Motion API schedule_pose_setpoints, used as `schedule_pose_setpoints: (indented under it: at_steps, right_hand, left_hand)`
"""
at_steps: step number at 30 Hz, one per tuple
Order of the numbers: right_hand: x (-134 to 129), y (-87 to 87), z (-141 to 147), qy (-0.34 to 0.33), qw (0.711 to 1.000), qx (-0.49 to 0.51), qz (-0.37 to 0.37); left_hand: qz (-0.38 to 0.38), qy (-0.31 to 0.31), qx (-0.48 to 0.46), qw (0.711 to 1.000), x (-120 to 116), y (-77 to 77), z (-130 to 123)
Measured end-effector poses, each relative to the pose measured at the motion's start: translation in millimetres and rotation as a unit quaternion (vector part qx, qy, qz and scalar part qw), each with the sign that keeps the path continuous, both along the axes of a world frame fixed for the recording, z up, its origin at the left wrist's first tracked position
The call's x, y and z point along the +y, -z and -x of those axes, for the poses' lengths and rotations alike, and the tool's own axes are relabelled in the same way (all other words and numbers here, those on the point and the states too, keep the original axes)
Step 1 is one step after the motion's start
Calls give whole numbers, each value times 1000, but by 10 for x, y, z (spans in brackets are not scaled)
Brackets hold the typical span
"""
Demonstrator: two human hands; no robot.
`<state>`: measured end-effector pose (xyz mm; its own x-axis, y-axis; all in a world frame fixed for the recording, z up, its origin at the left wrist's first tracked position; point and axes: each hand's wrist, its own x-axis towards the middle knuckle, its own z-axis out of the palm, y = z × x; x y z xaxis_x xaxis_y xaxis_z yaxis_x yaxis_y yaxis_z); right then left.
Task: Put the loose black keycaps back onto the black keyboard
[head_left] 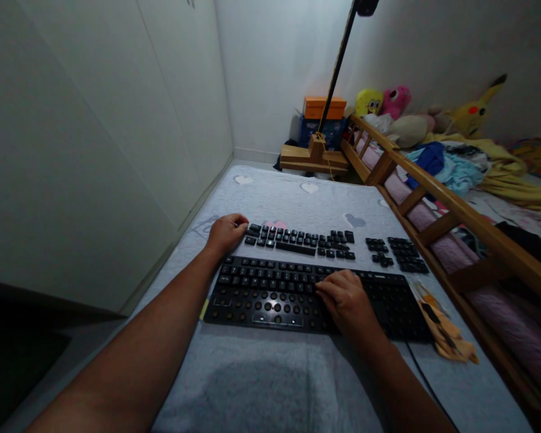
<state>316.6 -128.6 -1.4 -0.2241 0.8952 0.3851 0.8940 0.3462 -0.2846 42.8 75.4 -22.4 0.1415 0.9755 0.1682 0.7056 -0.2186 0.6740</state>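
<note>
A black keyboard point(270, 282) lies on the bed cover, its upper rows carrying keycaps and its lower rows showing bare round key seats. My right hand point(345, 294) rests over its middle, fingers closed in a pinch at the end of a row of fitted keycaps; a keycap seems to be at the fingertips, mostly hidden. Beyond the keyboard, loose black keycaps point(293, 237) lie in rows, with a long space bar point(295, 248) among them. At their left end my left hand point(226, 231) is closed, fingertips together against the nearest keycaps; what they hold is hidden.
More loose keycaps point(406, 252) lie at the right. Beside the keyboard is an orange cloth point(453, 340) with a dark tool on it. A cable point(426, 379) runs toward me. A wooden bed rail point(451, 210) borders the right, a white cabinet point(117, 120) the left. A wooden stand point(313, 155) is behind.
</note>
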Motion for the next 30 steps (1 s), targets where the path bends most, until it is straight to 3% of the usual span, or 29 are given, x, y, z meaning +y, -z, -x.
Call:
schedule_pose_setpoints:
  at_steps: [8,16,23,30]
  right_hand:
    - [-15,22,60,3,999,-36,-17]
    - [-6,-4,-14,2,999,32,-38]
    - [21,-75,-164,75,992,76,-73]
    - [185,-223,-401,103,992,73,-17]
  left_hand:
    - [1,1,1,1000,8,9,-3]
    - [-3,3,-1,1000,9,10,-3]
    - [1,-1,-2,1000,-4,3,-10]
    - [7,-4,-2,1000,-10,-7,-13]
